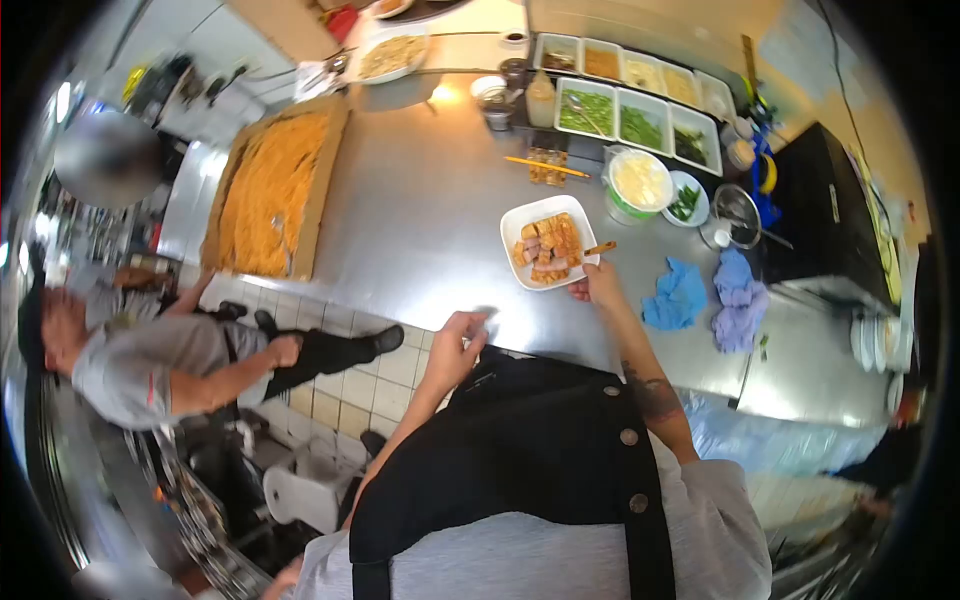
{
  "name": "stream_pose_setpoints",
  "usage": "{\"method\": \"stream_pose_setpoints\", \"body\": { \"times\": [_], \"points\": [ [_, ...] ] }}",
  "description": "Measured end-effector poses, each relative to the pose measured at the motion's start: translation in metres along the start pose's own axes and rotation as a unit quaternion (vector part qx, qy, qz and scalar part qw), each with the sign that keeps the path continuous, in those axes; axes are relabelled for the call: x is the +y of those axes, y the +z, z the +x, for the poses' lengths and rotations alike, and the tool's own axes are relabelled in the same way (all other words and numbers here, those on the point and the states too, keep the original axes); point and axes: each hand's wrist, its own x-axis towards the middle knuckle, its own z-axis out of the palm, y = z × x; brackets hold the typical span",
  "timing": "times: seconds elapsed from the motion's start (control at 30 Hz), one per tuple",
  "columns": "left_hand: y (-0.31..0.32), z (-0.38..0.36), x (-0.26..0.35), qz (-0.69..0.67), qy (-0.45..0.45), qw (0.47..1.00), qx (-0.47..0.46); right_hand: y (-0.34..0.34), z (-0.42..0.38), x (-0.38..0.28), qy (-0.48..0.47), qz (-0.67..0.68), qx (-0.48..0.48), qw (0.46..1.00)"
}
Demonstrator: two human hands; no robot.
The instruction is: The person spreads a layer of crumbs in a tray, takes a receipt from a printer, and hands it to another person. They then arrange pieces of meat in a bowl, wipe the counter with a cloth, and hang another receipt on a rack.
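A white square bowl (514,268) of golden-brown, chopped crispy meat pieces (548,247) is on the steel counter in front of me. My right hand (598,284) grips the bowl's lower right corner. A brown handle or strip (600,248) lies across the rim just above that hand. My left hand (458,345) hovers by the counter's near edge, left of the bowl, its fingers loosely bent and apart with nothing visible between them. Its fingertips are slightly blurred.
A large box of orange crumbs (272,190) stands left. White trays of chopped greens (640,122), a tub (640,185), a strainer (737,214) and blue cloths (676,295) lie right. A pencil (547,166) lies behind the bowl. A co-worker (170,365) stands at left.
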Motion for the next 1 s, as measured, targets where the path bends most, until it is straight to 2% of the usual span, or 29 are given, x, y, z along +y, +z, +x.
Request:
{"method": "stream_pose_setpoints", "body": {
  "times": [0.1, 0.17, 0.27, 0.3, 0.37, 0.43, 0.5, 0.6, 0.73, 0.8, 0.9, 0.93, 1.0],
  "points": [
    [-0.022, 0.053, 0.006, 0.005, 0.112, 0.992, -0.059, -0.038, -0.013, -0.002, 0.023, -0.047, 0.015, 0.999],
    [-0.029, 0.081, 0.014, 0.015, 0.147, 0.984, -0.104, -0.057, -0.019, -0.003, 0.031, -0.057, 0.042, 0.997],
    [-0.027, 0.112, 0.022, 0.024, 0.186, 0.968, -0.168, -0.074, -0.026, 0.007, -0.065, -0.158, 0.146, 0.974],
    [-0.023, 0.120, 0.024, 0.021, 0.209, 0.961, -0.181, -0.070, -0.035, 0.013, -0.056, -0.151, 0.163, 0.973],
    [-0.016, 0.131, 0.031, 0.013, 0.240, 0.948, -0.207, -0.054, -0.050, 0.015, -0.232, -0.188, 0.328, 0.896],
    [-0.003, 0.134, 0.039, -0.002, 0.258, 0.940, -0.222, -0.034, -0.073, 0.009, -0.237, -0.200, 0.385, 0.869],
    [0.010, 0.136, 0.045, -0.003, 0.270, 0.936, -0.226, -0.012, -0.090, 0.001, -0.290, -0.256, 0.448, 0.806],
    [0.026, 0.140, 0.049, 0.003, 0.286, 0.932, -0.222, 0.004, -0.091, 0.003, -0.324, -0.325, 0.426, 0.780],
    [0.047, 0.151, 0.059, 0.005, 0.292, 0.932, -0.213, 0.007, -0.079, -0.006, -0.303, -0.378, 0.415, 0.771],
    [0.057, 0.156, 0.059, 0.022, 0.285, 0.933, -0.218, 0.009, -0.079, -0.013, -0.239, -0.461, 0.424, 0.742],
    [0.067, 0.162, 0.059, 0.045, 0.280, 0.935, -0.215, 0.004, -0.069, -0.018, -0.202, -0.507, 0.399, 0.737],
    [0.069, 0.162, 0.060, 0.053, 0.278, 0.937, -0.206, 0.002, -0.068, -0.018, -0.201, -0.508, 0.400, 0.736],
    [0.070, 0.163, 0.061, 0.063, 0.279, 0.935, -0.210, 0.001, -0.065, -0.019, -0.251, -0.532, 0.402, 0.702]
  ]
}}
